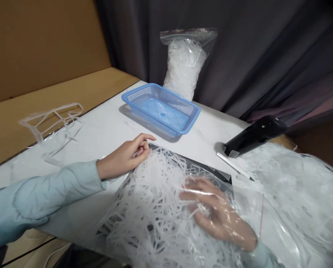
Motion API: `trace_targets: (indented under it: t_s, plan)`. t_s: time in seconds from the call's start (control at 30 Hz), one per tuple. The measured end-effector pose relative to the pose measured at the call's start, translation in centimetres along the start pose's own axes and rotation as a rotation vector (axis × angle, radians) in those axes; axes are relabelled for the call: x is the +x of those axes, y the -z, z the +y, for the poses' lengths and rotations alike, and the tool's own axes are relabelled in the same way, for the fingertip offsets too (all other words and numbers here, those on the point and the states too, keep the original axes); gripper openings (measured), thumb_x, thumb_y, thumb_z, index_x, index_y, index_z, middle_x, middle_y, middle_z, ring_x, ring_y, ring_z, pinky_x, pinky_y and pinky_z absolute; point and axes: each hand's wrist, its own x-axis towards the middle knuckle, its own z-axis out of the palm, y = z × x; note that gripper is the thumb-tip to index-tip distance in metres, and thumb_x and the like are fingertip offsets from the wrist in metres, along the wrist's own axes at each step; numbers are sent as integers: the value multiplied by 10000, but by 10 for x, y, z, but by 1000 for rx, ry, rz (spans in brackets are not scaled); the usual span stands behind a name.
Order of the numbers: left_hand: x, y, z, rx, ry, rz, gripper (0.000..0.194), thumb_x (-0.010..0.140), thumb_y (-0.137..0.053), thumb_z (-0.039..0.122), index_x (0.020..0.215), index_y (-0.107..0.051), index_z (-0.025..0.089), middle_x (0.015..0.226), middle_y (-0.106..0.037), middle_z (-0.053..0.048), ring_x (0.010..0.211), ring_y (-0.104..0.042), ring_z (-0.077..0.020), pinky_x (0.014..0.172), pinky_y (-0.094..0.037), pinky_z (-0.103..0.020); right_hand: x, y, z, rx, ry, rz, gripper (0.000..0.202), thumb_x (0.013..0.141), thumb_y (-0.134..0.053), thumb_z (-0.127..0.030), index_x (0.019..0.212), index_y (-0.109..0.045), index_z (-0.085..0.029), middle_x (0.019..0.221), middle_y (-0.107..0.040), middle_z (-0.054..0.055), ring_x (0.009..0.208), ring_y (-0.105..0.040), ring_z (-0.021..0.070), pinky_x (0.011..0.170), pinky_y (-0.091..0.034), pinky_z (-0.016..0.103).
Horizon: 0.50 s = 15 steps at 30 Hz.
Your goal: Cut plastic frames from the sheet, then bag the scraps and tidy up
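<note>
A large clear plastic bag point(155, 197) full of loose white plastic pieces lies in front of me at the table's near side. My right hand point(211, 208) is inside it, seen through the clear film, with fingers apart against the white pieces. At the bag's far left edge is my left hand point(130, 154), its index finger stretched out and the other fingers loosely curled. The left thumb is close to or touching the bag; contact is hard to make out. A red line point(262, 216) runs across the bag near its mouth on the right.
Behind the bag sits a blue basket point(162, 114) and an upright zip bag point(183, 69) of white pieces. To the right are a black cylinder point(252, 136), a thin white stick point(233, 165) and a heap of translucent pieces point(300, 190). White plastic frames point(61, 119) lie left.
</note>
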Motion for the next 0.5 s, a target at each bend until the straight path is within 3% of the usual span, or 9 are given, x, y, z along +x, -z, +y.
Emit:
trace_targets:
  t_s: [0.2, 0.3, 0.4, 0.5]
  plan:
    - [-1, 1, 2, 37, -5, 35, 324, 947, -462, 294, 1263, -430, 231, 728, -520, 54, 623, -491, -112, 614, -389, -238, 2, -2, -1, -5, 22, 85, 120, 900, -530, -183, 924, -624, -253, 801, -634, 16, 820, -623, 205, 791, -546, 397]
    - [-1, 2, 2, 51, 1, 60, 317, 923, -472, 276, 1235, -443, 230, 716, -527, 59, 613, -489, -110, 597, -384, -232, 1, -1, -3, -36, 39, 147, 154, 908, -500, -178, 797, -573, -257, 639, -543, -3, 637, -580, 188, 615, -512, 344]
    - [0, 2, 1, 59, 10, 76, 328, 899, -483, 269, 1223, -448, 229, 700, -525, 65, 601, -482, -108, 590, -382, -230, 0, 2, -6, -36, -34, 111, 181, 932, -456, -209, 789, -561, -249, 610, -539, -9, 546, -552, 165, 533, -471, 315]
    - [1, 2, 3, 61, 28, 95, 324, 882, -489, 268, 1201, -452, 227, 685, -526, 69, 596, -482, -110, 596, -386, -233, -3, 7, -11, -66, -216, 36, 117, 934, -507, -298, 979, -598, -239, 722, -636, 5, 607, -620, 180, 606, -519, 333]
